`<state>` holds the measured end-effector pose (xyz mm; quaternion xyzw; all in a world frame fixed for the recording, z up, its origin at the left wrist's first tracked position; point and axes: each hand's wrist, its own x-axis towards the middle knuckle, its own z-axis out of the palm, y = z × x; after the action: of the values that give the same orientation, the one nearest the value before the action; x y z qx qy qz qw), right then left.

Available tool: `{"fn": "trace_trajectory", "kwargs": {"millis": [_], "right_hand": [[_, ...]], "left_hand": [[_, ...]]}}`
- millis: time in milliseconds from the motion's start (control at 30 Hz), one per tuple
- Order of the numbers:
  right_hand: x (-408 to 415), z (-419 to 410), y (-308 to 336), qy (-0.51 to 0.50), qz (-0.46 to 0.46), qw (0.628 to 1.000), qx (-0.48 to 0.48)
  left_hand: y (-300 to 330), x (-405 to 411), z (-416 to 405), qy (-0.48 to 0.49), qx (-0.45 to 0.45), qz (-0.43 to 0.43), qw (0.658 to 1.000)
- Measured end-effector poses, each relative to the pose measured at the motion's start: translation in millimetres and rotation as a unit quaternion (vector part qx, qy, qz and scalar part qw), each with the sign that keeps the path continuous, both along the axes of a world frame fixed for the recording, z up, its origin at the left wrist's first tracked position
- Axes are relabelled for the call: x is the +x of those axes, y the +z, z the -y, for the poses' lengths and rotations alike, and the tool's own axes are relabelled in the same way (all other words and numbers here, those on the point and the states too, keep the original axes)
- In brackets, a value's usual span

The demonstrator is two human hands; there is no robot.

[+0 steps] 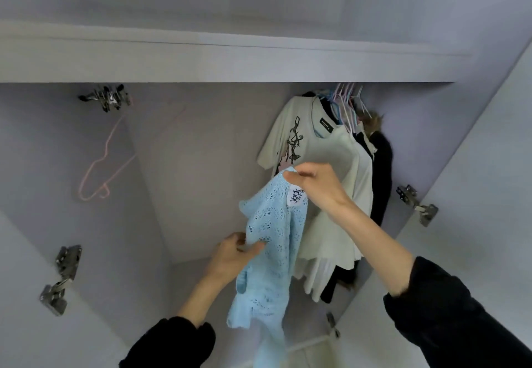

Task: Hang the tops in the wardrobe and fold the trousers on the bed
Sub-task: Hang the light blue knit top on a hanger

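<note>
My right hand [316, 187] is raised inside the wardrobe [201, 166], and its fingers and thumb pinch the top edge of the light blue knitted top [273, 252], near the neck. My left hand [234, 255] is lower; its fingers are curled and grip the left side of the same top, so the top hangs between my two hands in front of the open wardrobe. A white label [297, 199] is sewn at the neck, just under my right fingers; it has dark letters, but I cannot read them with certainty. To the right, touching the blue top, a pale T-shirt [331, 151] with a dark drawing hangs on a hanger, and it has a small black neck label [326, 125] that is too small to read. Behind it hang dark clothes [381, 166]. A pink hanger [106, 160] hangs alone on the left.
</note>
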<state>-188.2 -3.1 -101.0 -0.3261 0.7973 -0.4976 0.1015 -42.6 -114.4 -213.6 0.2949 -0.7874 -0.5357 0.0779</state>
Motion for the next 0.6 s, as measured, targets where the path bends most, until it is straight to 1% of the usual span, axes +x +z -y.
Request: {"fn": "trace_trajectory", "kwargs": {"millis": [33,100,200,233,267,333,367,400,433,500,533,600], "right_hand": [[-3,3,-3,0.011,-0.004,1.000,-0.001],[-13,7,-11,0.029,-0.010,1.000,-0.003],[-35,4,-22,0.037,-0.019,0.999,0.029],[-47,3,-25,0.042,-0.026,0.997,0.058],[-56,0,-29,0.045,-0.041,0.992,0.107],[-72,0,-33,0.060,-0.099,0.964,0.241],[-76,1,-35,0.072,-0.120,0.948,0.286],[-78,3,-34,0.091,-0.120,0.944,0.295],[-79,6,-31,0.128,-0.108,0.944,0.283],[-75,13,-23,0.229,-0.040,0.947,0.222],[-72,18,-22,0.277,-0.011,0.941,0.192],[-69,26,-23,0.328,0.012,0.934,0.143]], "left_hand": [[-1,-5,6,0.021,0.014,0.001,1.000],[3,-17,19,0.065,0.003,-0.017,0.998],[23,-28,35,0.076,-0.045,-0.056,0.994],[31,-31,41,0.077,-0.069,-0.061,0.993],[41,-32,45,0.072,-0.090,-0.065,0.991],[62,-38,52,0.053,-0.128,-0.090,0.986],[72,-41,53,0.030,-0.145,-0.103,0.984],[82,-45,52,0.001,-0.160,-0.114,0.981],[90,-50,49,-0.026,-0.171,-0.122,0.977],[102,-59,42,-0.061,-0.195,-0.121,0.971],[106,-62,40,-0.069,-0.211,-0.118,0.968],[109,-64,38,-0.075,-0.229,-0.117,0.963]]}}
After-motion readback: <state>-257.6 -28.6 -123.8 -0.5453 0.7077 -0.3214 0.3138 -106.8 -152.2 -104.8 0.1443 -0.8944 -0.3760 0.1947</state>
